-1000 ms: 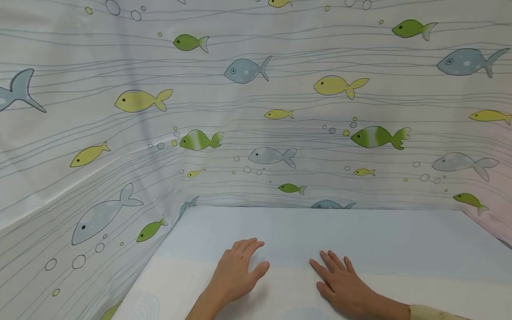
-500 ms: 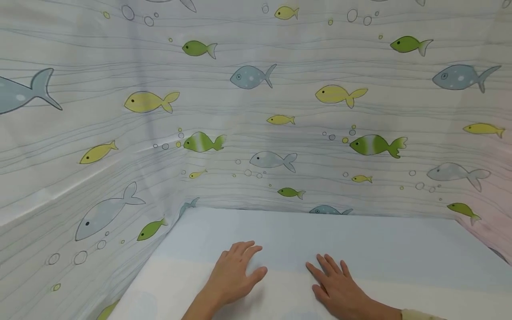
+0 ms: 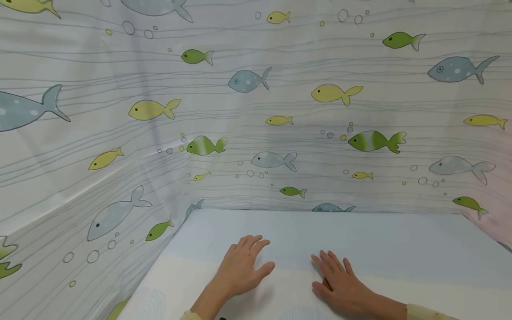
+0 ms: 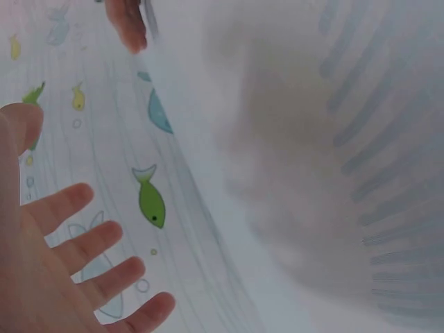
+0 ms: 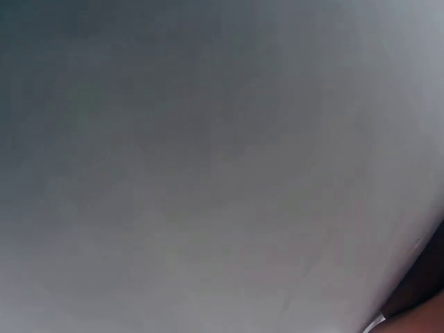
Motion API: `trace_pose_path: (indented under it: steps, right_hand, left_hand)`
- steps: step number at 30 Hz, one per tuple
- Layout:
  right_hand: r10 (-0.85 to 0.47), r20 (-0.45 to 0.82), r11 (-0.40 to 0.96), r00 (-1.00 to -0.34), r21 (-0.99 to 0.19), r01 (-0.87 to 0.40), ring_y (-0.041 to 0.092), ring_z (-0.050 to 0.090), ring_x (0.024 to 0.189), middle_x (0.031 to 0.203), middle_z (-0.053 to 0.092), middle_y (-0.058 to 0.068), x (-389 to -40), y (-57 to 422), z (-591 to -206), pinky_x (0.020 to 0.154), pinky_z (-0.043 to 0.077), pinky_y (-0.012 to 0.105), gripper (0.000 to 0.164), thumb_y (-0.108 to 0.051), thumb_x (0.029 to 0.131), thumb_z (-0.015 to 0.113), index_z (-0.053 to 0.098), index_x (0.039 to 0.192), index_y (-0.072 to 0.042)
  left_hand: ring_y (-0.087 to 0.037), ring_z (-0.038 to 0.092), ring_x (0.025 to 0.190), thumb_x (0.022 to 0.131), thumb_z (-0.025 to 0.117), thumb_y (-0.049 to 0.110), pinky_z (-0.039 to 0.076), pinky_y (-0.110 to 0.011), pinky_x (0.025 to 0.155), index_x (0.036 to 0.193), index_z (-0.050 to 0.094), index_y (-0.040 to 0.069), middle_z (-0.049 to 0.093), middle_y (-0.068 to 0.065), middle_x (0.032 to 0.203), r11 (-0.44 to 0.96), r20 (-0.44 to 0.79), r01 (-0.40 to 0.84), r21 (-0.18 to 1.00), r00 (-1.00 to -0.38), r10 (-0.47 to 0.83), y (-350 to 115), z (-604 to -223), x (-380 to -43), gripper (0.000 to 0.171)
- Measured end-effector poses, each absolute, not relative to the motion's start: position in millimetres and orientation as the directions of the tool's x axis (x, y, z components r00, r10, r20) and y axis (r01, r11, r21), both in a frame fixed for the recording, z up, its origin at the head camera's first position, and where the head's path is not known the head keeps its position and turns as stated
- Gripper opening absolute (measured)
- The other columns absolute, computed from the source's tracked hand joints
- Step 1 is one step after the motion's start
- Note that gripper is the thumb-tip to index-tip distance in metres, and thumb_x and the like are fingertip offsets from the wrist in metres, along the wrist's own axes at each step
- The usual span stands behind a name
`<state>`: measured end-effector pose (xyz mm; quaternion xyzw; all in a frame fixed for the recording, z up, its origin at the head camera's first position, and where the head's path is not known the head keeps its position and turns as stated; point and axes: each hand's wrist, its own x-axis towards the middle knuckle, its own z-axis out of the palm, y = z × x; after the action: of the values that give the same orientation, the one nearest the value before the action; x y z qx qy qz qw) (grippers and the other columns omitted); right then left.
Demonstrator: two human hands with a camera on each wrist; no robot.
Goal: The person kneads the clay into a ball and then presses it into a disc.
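Note:
My left hand (image 3: 242,269) hovers over the left part of a pale blue and white surface (image 3: 280,231), its fingers loosely bent and thumb apart, holding nothing. A soft shadow falls below it. In the left wrist view the same hand (image 4: 76,257) shows its palm side with fingers spread. To the right in the head view, my right hand (image 3: 340,284) lies low over the surface, palm down, fingers extended and thumb tucked nearer. Under its palm a small dark gap shows. The right wrist view is mostly blurred grey surface, with a bit of skin (image 5: 420,319) in the lower right corner.
Behind and left of the surface hang white sheets (image 3: 224,106) printed with fish and wavy lines. The surface's far edge meets this backdrop. A pinkish sheet (image 3: 500,155) shows at the right. A small dark object (image 3: 222,318) peeks in beside the left wrist.
The head view has shifted slightly, so the backdrop sits a little differently. Both hands keep nearly the same pose; the right thumb now has a dark gap beside it.

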<state>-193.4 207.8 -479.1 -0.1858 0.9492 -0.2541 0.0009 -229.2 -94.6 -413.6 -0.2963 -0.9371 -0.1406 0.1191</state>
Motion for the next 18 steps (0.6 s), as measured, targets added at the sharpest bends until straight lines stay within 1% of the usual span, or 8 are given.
trace_pose_path:
  steps: [3,6,12,14,16,18]
  right_hand:
    - [-0.35,0.123,0.789,-0.929,-0.496,-0.363,0.042,0.01,0.15,0.162,0.021,0.018,-192.8,204.3,-473.1,0.108,0.005,0.075,0.068,-0.051,0.102,0.044,0.028,0.157,-0.014]
    - [-0.331,0.155,0.787,-0.931,-0.498,-0.363,0.043,0.011,0.149,0.161,0.022,0.017,-193.9,203.3,-464.9,0.107,0.007,0.075,0.068,-0.052,0.101,0.046,0.03,0.156,-0.015]
    - [-0.28,0.263,0.817,-0.923,-0.44,-0.373,0.043,0.015,0.148,0.16,0.027,0.017,-192.8,220.9,-442.0,0.109,0.009,0.073,0.065,-0.048,0.1,0.051,0.033,0.154,-0.017]
    - [-0.27,0.29,0.824,-0.918,-0.425,-0.376,0.044,0.014,0.148,0.16,0.026,0.018,-190.2,231.6,-434.1,0.11,0.007,0.072,0.064,-0.047,0.1,0.052,0.034,0.154,-0.019]
    - [-0.266,0.304,0.833,-0.915,-0.406,-0.377,0.044,0.012,0.148,0.161,0.024,0.018,-187.0,243.9,-426.6,0.113,-0.001,0.069,0.064,-0.047,0.1,0.051,0.032,0.155,-0.02]
    - [-0.261,0.313,0.849,-0.913,-0.375,-0.371,0.043,0.009,0.149,0.161,0.021,0.019,-183.9,257.7,-418.3,0.115,-0.008,0.063,0.066,-0.048,0.1,0.05,0.027,0.156,-0.021]
  left_hand:
    - [-0.026,0.042,0.135,0.097,0.045,0.057,0.043,-0.053,0.098,0.141,0.052,0.022,0.05,-0.003,0.146,0.793,0.316,0.587,0.161,-0.792,0.522,-96.5,-411.0,-231.6,0.057]
    - [-0.029,0.041,0.137,0.097,0.047,0.057,0.042,-0.054,0.099,0.143,0.05,0.022,0.049,-0.004,0.147,0.796,0.324,0.587,0.149,-0.789,0.522,-99.0,-407.3,-233.5,0.058]
    - [-0.033,0.034,0.143,0.096,0.047,0.058,0.036,-0.058,0.105,0.148,0.045,0.022,0.044,-0.006,0.152,0.788,0.341,0.595,0.155,-0.781,0.523,-102.0,-399.9,-238.1,0.063]
    - [-0.034,0.032,0.144,0.096,0.047,0.058,0.033,-0.059,0.108,0.149,0.044,0.022,0.042,-0.006,0.153,0.79,0.349,0.596,0.142,-0.777,0.523,-103.6,-397.6,-239.9,0.064]
    - [-0.033,0.029,0.146,0.096,0.048,0.059,0.03,-0.059,0.111,0.15,0.043,0.022,0.04,-0.006,0.155,0.797,0.355,0.593,0.12,-0.775,0.523,-105.7,-394.7,-241.7,0.065]
    - [-0.033,0.028,0.147,0.095,0.049,0.058,0.028,-0.059,0.113,0.15,0.042,0.022,0.039,-0.006,0.156,0.803,0.365,0.587,0.098,-0.772,0.52,-108.1,-391.3,-244.2,0.066]
